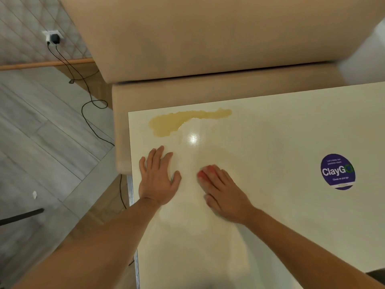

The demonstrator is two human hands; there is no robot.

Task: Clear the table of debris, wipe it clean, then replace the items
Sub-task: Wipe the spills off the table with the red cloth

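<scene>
A glossy cream table (270, 142) fills the lower right of the head view. A yellowish spill (183, 119) spreads along its far left edge. My left hand (158, 180) lies flat on the table with fingers spread, a short way below the spill. My right hand (223, 190) presses a small red cloth or sponge (205, 172) against the table to the right of the left hand. Only the red edge shows past my fingertips, and the image there is blurred.
A round purple "ClayGo" sticker (337, 171) sits on the table at right. A beige padded bench (208, 38) stands beyond the far edge. On the grey floor at left, black cables (87, 97) run from a wall socket (53, 37).
</scene>
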